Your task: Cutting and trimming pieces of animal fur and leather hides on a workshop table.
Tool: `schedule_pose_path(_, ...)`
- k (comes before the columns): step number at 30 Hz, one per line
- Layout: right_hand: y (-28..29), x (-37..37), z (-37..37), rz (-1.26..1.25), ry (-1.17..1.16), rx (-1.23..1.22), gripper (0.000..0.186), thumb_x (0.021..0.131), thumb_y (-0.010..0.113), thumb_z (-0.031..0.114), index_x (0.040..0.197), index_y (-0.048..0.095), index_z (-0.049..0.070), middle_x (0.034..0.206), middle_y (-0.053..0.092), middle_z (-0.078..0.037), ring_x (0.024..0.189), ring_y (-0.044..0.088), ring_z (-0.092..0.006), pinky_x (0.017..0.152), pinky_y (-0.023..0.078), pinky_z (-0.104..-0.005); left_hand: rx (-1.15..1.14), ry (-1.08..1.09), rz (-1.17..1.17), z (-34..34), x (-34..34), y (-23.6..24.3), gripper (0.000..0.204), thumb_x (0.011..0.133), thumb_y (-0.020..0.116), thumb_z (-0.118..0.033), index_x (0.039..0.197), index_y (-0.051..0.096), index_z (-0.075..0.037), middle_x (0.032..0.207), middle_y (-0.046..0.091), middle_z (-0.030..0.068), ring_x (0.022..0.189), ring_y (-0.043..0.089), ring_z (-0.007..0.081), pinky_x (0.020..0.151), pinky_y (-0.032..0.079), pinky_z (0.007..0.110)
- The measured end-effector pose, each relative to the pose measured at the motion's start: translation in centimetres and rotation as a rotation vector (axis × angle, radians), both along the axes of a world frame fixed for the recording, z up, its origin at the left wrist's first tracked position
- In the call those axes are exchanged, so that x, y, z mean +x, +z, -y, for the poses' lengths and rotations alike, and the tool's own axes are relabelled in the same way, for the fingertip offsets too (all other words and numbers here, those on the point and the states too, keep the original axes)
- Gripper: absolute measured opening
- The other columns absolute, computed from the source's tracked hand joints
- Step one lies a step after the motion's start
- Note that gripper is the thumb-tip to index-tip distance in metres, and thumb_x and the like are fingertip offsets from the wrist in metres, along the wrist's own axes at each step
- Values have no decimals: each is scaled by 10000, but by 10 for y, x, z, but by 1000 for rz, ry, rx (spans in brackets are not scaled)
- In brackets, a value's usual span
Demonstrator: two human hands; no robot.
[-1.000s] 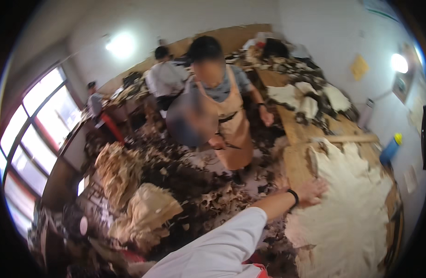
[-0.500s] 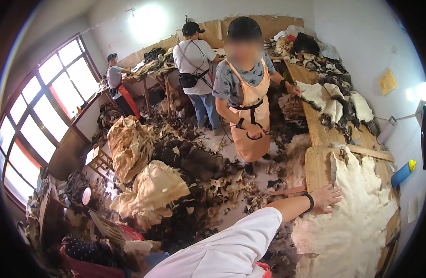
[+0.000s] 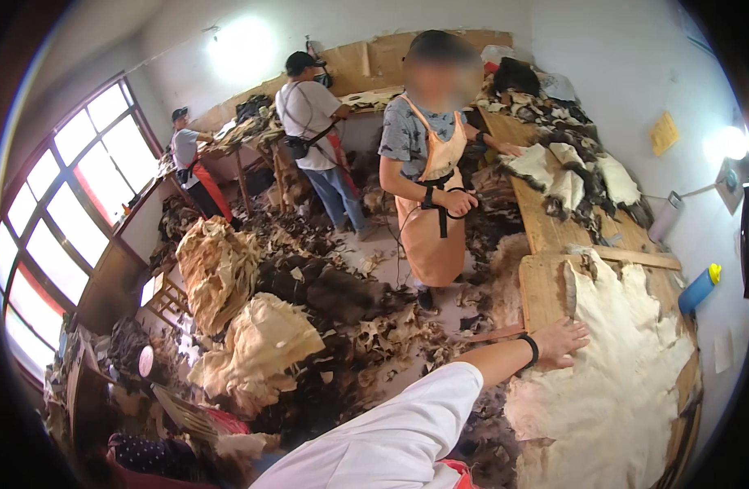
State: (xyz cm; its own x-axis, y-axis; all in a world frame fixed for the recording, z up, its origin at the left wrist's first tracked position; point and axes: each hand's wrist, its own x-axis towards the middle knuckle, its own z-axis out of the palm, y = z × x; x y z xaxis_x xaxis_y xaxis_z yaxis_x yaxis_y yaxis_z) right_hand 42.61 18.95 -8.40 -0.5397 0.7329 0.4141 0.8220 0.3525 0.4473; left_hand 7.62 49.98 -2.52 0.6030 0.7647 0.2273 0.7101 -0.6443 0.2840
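Observation:
My left hand lies flat with its fingers stretched out on the left edge of a large cream-coloured hide. The hide is spread over a wooden work table, with a ragged outline and some darker fur along its left edge. A black band circles my wrist, and my white-sleeved arm reaches in from the lower edge. My right hand is not in view.
A co-worker in an orange apron stands beyond the table, one hand near smaller pelts. Blue bottle stands at right. Hide heaps and scraps cover the floor. Two people work at the back bench.
The view has shifted slightly. The near co-worker's hand at the waist has risen, and the white-shirted person at the back has turned rightward. My left hand stays flat on the hide.

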Motion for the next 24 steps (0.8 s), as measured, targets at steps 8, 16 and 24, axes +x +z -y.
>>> schedule_pose_path(8, 24, 14, 53, 56, -186, 79, 778, 823, 357, 688, 1347, 548, 147, 1365, 538, -117, 1222, 523, -290, 1007, 395, -506, -52, 5, -50, 4, -1, 11, 718, 893, 546, -467, 1469, 375, -75, 1554, 314, 139, 1465, 233, 297, 1168, 205, 525)
schedule_pose_path(16, 36, 21, 88, 109, -320, 166, 812, 853, 274, 748, 1323, 588, 165, 1334, 582, -91, 1183, 573, -265, 984, 431, -491, -29, -4, -83, -1, -1, 5, 703, 909, 523, -463, 1475, 362, -78, 1559, 305, 129, 1460, 242, 295, 1151, 231, 518)
schedule_pose_path(24, 29, 25, 100, 164, -388, 236, 869, 883, 192, 808, 1299, 629, 183, 1304, 626, -66, 1144, 624, -239, 961, 468, -475, -19, 5, -105, 0, 0, 5, 696, 915, 519, -456, 1477, 362, -77, 1568, 290, 134, 1462, 241, 285, 1151, 235, 509)
